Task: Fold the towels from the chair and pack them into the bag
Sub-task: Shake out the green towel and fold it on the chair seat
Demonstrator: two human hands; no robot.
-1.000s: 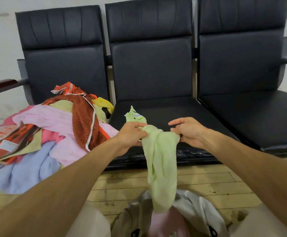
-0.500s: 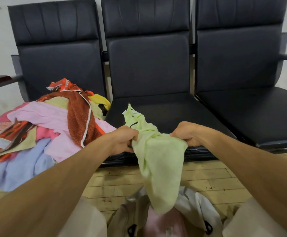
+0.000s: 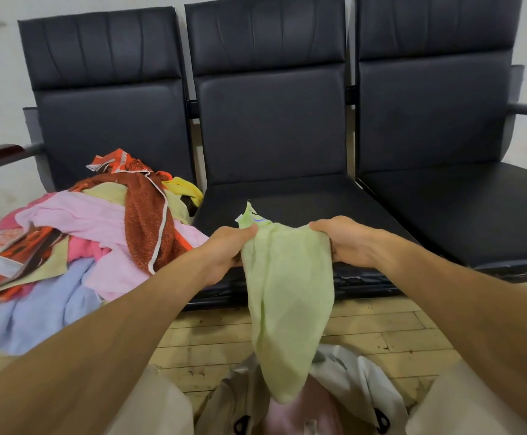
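Head camera view, looking down past two bare forearms: the left hand (image 3: 231,246) and the right hand (image 3: 347,243) each held the top edge of a light green towel (image 3: 287,302). The fingers of both were curled round the cloth, and the left one pinched just below a corner with a small white tag. The towel hung in the air in front of the front edge of the middle seat (image 3: 287,196) of a black three-seat bench (image 3: 271,120). It was bunched and creased lengthwise. Its lower end dangled over the open mouth of a pale fabric bag (image 3: 359,378) on the wooden floor (image 3: 381,331) between the person's knees (image 3: 152,406). Whether it touched the pink cloth (image 3: 290,416) already inside could not be told. To fold it well, the hands likely needed to draw apart until the top edge was taut, find both corners, and bring them together evenly before lowering it. The middle seat just behind the hands looked a fair surface for flattening it. At the bench's left end lay a loose pile of towels (image 3: 77,233) in pink, pale blue and yellow, with a rust-brown towel (image 3: 144,227) trimmed in white. The pile spilled over the front edge towards the floor. Nothing stood between towel and bag, though the bag's slack sides might fold inward, and the knees hemmed it in closely.
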